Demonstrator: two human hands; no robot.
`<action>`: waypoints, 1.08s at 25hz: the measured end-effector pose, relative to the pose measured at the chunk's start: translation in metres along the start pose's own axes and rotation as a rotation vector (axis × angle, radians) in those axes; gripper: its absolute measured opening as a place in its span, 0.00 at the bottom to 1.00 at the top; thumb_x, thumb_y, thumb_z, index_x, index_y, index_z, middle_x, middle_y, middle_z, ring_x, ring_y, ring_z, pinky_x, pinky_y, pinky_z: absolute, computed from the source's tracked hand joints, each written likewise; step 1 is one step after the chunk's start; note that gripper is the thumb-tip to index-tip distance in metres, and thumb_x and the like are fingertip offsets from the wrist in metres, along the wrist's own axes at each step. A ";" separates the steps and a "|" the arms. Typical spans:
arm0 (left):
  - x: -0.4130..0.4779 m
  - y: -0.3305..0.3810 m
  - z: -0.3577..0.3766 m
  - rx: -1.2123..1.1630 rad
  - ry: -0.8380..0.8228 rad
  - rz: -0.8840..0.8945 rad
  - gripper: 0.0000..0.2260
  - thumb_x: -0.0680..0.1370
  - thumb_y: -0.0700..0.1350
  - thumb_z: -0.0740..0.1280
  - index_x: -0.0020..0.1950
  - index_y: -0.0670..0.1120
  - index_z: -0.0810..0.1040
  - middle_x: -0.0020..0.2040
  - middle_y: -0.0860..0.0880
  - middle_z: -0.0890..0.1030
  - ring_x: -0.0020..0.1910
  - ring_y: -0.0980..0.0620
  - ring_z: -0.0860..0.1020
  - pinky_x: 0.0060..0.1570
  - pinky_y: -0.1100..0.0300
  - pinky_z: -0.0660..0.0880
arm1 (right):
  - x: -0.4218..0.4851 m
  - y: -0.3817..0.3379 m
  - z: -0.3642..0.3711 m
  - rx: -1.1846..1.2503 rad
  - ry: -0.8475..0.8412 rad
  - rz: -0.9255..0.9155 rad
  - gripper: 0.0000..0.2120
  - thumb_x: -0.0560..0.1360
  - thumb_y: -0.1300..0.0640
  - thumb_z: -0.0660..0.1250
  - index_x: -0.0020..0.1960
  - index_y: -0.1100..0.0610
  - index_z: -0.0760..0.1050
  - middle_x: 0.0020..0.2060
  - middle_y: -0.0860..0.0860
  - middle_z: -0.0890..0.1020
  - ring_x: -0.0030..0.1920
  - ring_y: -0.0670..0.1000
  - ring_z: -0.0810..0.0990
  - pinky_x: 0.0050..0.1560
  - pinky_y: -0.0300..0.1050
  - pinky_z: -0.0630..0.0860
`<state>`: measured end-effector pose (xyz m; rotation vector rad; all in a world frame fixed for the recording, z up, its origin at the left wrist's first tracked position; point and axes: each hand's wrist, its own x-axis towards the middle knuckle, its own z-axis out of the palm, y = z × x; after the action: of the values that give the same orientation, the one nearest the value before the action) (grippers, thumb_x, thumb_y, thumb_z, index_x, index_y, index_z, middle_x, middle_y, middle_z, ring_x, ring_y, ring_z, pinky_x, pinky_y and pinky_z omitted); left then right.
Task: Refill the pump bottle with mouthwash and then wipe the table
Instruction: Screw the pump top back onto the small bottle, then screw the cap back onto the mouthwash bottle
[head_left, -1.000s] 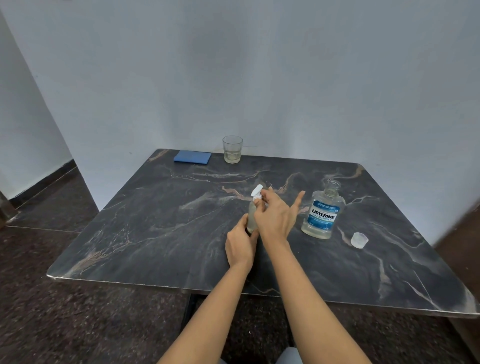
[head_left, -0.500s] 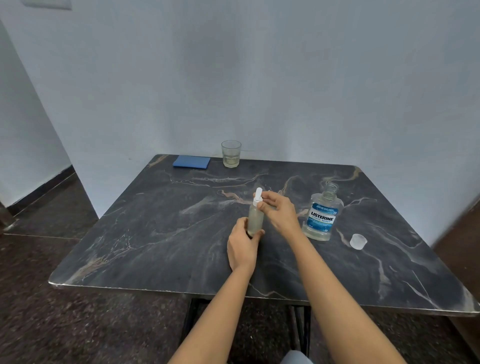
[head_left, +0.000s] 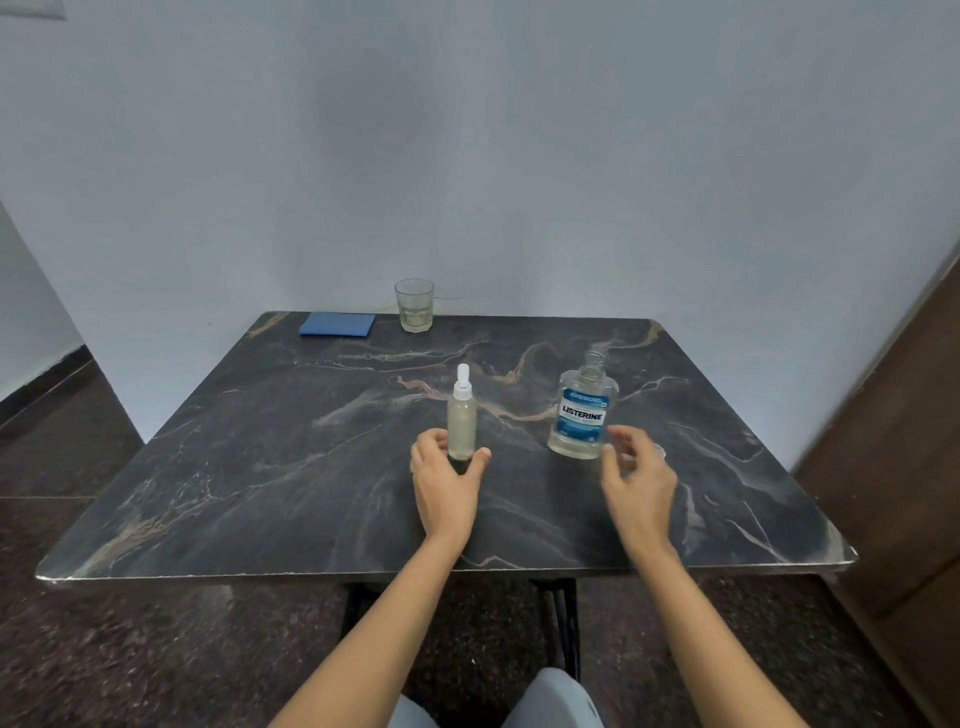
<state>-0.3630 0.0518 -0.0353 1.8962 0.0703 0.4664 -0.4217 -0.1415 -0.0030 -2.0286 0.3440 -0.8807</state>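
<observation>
Standing upright near the middle of the dark marble table (head_left: 260, 467): the pump bottle (head_left: 462, 415), long axis vertical, white nozzle pointing straight up. Cupping its base with the left hand (head_left: 447, 478), fingers and thumb curled loosely around the bottom; cannot tell whether actually pressing the plastic. Hovering just beside the open mouthwash bottle (head_left: 582, 415) with the right hand (head_left: 636, 475), fingers spread and slightly bent, gripping nothing.

Differing from half a second ago: right hand no longer pinching the pump top, now pulled away toward the mouthwash bottle's side; left hand still staying low at the base.

Sitting at the far edge: a glass (head_left: 414, 305) holding a little pale liquid, and a blue cloth (head_left: 337, 324) lying flat beside it.

Mostly hiding behind the right fingers: the small cap (head_left: 658, 451), only a pale sliver showing. Running out of frame at the bottom: both forearms.
</observation>
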 end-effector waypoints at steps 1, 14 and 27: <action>-0.006 0.007 0.006 -0.012 -0.027 0.013 0.21 0.70 0.50 0.75 0.57 0.47 0.70 0.54 0.52 0.72 0.52 0.52 0.74 0.52 0.59 0.71 | 0.009 0.013 -0.013 -0.141 0.015 0.032 0.12 0.75 0.61 0.66 0.58 0.55 0.77 0.54 0.52 0.81 0.55 0.55 0.77 0.56 0.49 0.74; -0.002 0.049 0.090 -0.103 -0.419 -0.032 0.39 0.66 0.48 0.79 0.72 0.47 0.63 0.70 0.50 0.70 0.68 0.52 0.68 0.66 0.57 0.66 | 0.085 0.026 -0.034 -0.072 -0.229 0.171 0.08 0.73 0.59 0.68 0.50 0.57 0.72 0.44 0.53 0.78 0.42 0.50 0.75 0.39 0.35 0.71; -0.001 0.039 0.116 -0.135 -0.429 -0.072 0.26 0.74 0.41 0.72 0.70 0.48 0.70 0.67 0.50 0.74 0.66 0.53 0.71 0.69 0.55 0.67 | 0.134 -0.037 -0.007 0.322 -0.449 -0.026 0.09 0.76 0.55 0.68 0.54 0.56 0.76 0.51 0.50 0.83 0.51 0.48 0.82 0.51 0.40 0.78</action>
<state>-0.3300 -0.0662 -0.0348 1.8160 -0.1716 0.0081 -0.3343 -0.1956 0.0908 -1.8621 -0.0713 -0.4390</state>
